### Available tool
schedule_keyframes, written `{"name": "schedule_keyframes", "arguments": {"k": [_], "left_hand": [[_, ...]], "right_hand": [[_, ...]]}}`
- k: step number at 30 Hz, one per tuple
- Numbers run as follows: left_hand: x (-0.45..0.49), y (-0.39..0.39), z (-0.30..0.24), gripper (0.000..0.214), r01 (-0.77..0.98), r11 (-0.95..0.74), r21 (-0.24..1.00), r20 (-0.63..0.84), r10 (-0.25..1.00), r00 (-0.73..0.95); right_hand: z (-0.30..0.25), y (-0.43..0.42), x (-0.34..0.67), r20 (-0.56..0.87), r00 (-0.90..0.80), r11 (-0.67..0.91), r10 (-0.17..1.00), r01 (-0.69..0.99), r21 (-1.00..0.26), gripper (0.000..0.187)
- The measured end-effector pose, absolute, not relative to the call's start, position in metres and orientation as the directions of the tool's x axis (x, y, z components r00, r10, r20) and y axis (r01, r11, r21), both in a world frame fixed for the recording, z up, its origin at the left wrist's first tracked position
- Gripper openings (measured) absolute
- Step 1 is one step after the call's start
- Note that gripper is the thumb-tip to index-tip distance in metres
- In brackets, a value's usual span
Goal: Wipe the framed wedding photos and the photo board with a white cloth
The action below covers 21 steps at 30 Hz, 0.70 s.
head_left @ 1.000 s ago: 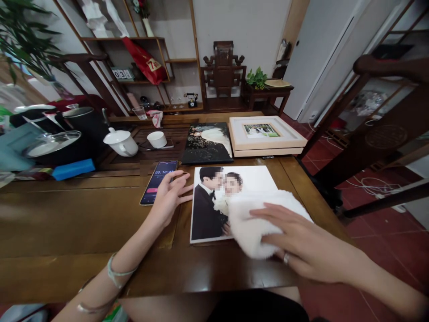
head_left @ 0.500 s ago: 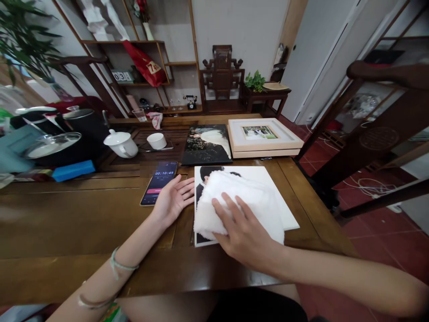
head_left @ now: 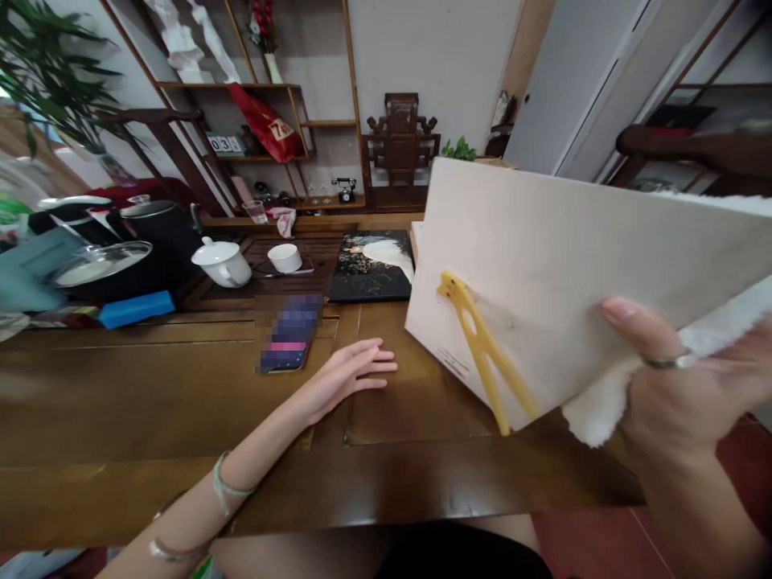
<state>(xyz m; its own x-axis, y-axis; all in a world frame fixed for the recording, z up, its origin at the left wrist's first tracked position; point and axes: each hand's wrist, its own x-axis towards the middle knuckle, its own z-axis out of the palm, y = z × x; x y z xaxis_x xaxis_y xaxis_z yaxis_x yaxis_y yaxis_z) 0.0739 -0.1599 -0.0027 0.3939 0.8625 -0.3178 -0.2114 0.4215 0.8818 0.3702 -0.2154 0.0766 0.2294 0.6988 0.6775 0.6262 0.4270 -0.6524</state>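
My right hand (head_left: 681, 378) grips a photo panel (head_left: 543, 249) lifted above the table's right side, thumb on its plain pale back. A yellow plastic stand (head_left: 479, 346) is fixed to that back, and small print shows near the lower corner. A white cloth (head_left: 600, 410) is pinched along with the panel, bunched behind it and under my fingers. The panel's picture side faces away from me. My left hand (head_left: 343, 378) hovers low over or rests on the wooden table, fingers spread, with nothing in it. Left of it lies a phone (head_left: 293, 334).
A dark photo panel (head_left: 371, 265) lies farther back, beside a frame mostly hidden by the lifted panel. A white lidded cup (head_left: 222, 261), a small white bowl (head_left: 285, 258), a blue block (head_left: 137, 309) and a black kettle (head_left: 150, 233) stand to the left.
The panel, which lay face up under the cloth, is now raised to the right and turned to show its back. My right hand took it up with the cloth; my left hand shifted right.
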Motion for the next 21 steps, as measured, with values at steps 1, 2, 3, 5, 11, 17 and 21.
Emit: {"name": "schedule_keyframes", "arguments": {"k": [1, 2, 3, 5, 11, 17, 21], "left_hand": [[0.076, -0.162, -0.002, 0.045, -0.188, 0.435, 0.881, -0.321, 0.839, 0.438], [0.077, -0.164, -0.002, 0.047, -0.171, 0.437, 0.883, -0.314, 0.821, 0.476], [0.079, -0.167, -0.001, 0.049, -0.161, 0.428, 0.889, -0.298, 0.809, 0.506], [0.084, -0.171, 0.000, 0.050, -0.174, 0.381, 0.908, -0.250, 0.826, 0.504], [0.090, -0.176, -0.005, 0.043, -0.317, 0.389, 0.865, -0.269, 0.893, 0.361], [0.092, -0.169, -0.009, 0.045, -0.385, 0.446, 0.808, -0.351, 0.889, 0.292], [0.090, -0.168, -0.007, 0.034, -0.397, 0.415, 0.819, -0.356, 0.909, 0.216]], "right_hand": [[0.078, -0.211, 0.366, 0.700, 0.388, 0.466, 0.600, 0.541, -0.700, 0.034], [0.078, -0.206, 0.362, 0.684, 0.519, 0.520, 0.513, 0.446, -0.728, 0.033], [0.076, -0.202, 0.357, 0.640, 0.606, 0.565, 0.473, 0.348, -0.748, 0.033], [0.068, -0.198, 0.350, 0.520, 0.651, 0.566, 0.553, 0.164, -0.808, 0.034], [0.034, -0.205, 0.355, 0.171, 0.597, 0.303, 0.784, -0.127, -0.944, 0.046], [0.018, -0.222, 0.344, -0.037, 0.440, 0.091, 0.897, -0.266, -0.960, 0.049], [0.018, -0.231, 0.348, -0.122, 0.399, -0.005, 0.909, -0.282, -0.959, 0.050]]}}
